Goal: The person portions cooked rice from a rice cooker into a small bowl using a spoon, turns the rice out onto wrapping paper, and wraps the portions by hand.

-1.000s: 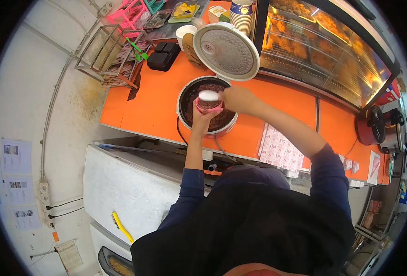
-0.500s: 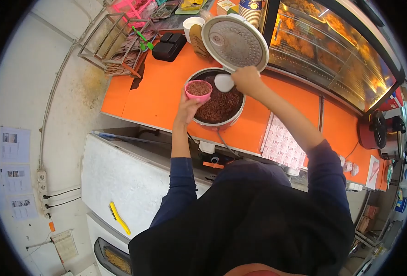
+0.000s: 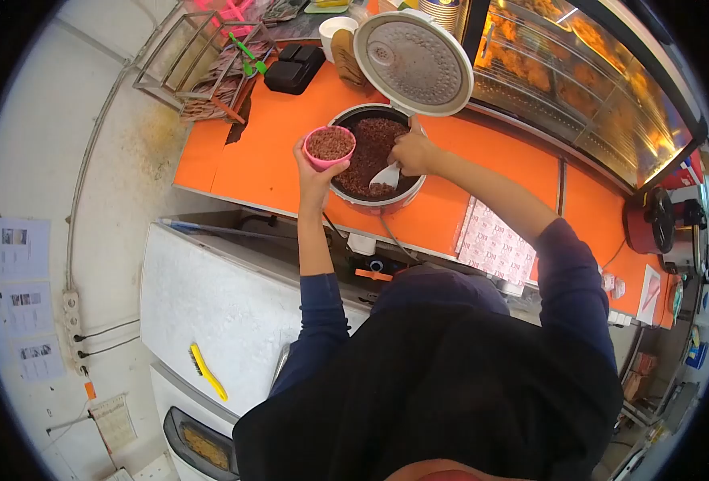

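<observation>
My left hand (image 3: 316, 172) is wrapped round a pink bowl (image 3: 322, 163) filled with reddish-brown rice (image 3: 330, 143), held over the left rim of a rice cooker (image 3: 413, 192). My right hand (image 3: 413, 152) grips a white rice paddle (image 3: 387, 175). Its blade is down in the dark rice (image 3: 365, 152) inside the cooker, near the front right, with some grains on it. The cooker's hinged lid (image 3: 418, 68) stands raised behind the pot. Fingers of the right hand cover the paddle's handle.
A heated glass cabinet (image 3: 563, 72) with fried food stands at the back right of the orange counter (image 3: 266, 172). Patterned wrapping paper (image 3: 494, 244) lies right of the cooker. Behind on the left are a black box (image 3: 294, 69), a wire rack (image 3: 202, 68) and a white cup (image 3: 337, 34).
My right hand has lowered the paddle from above the pot into the rice, its blade now pointing toward me. The left hand has shifted the bowl slightly left and upward.
</observation>
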`<state>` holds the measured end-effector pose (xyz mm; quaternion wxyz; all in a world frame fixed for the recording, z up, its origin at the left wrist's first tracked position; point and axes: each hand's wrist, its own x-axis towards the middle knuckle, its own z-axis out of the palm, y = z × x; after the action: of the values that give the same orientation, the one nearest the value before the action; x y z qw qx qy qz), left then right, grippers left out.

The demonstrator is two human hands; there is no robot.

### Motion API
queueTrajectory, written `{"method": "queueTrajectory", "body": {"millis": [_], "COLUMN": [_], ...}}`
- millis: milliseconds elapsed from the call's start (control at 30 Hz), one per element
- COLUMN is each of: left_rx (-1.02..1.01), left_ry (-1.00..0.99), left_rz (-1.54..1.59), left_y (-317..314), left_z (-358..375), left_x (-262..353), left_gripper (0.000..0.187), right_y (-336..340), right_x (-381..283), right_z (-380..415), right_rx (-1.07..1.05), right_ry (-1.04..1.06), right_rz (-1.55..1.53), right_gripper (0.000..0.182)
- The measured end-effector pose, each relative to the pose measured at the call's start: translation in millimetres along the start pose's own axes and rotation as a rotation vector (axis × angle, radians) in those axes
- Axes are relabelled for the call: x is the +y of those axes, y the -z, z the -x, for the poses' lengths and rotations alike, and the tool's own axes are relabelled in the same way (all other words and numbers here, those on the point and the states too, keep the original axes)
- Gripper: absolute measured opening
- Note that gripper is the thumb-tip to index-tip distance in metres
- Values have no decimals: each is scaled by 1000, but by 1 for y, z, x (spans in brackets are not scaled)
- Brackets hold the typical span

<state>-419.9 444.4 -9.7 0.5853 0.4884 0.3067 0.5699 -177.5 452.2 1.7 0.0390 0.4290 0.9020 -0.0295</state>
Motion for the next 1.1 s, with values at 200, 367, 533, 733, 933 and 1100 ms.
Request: {"method": "queueTrajectory", "body": {"millis": [200, 367, 533, 733, 933, 1100], "left_rx": [35, 120, 56, 36, 9, -4], "left_ry": [22, 33, 42, -13, 27, 46], "left_rz": [-73, -112, -36, 97, 192, 123], "left_y": [6, 1, -22, -57, -69, -73], "left_z": [13, 23, 20, 11, 3, -6], "left_x": [-1, 5, -7, -16, -16, -28], "left_gripper": [86, 92, 94, 93, 73, 81], "right_y": [6, 43, 109, 112, 113, 86], "right_x": [29, 35, 1, -20, -18, -57], "right_z": [-12, -3, 15, 29, 50, 57], "right_rx": [-146, 97, 441, 807, 601, 281], "right_ry": [-173, -307, -402, -300, -499, -443], "right_rz": [-256, -223, -48, 223, -345, -232], "right_gripper": [22, 23, 17, 11, 14, 21]}}
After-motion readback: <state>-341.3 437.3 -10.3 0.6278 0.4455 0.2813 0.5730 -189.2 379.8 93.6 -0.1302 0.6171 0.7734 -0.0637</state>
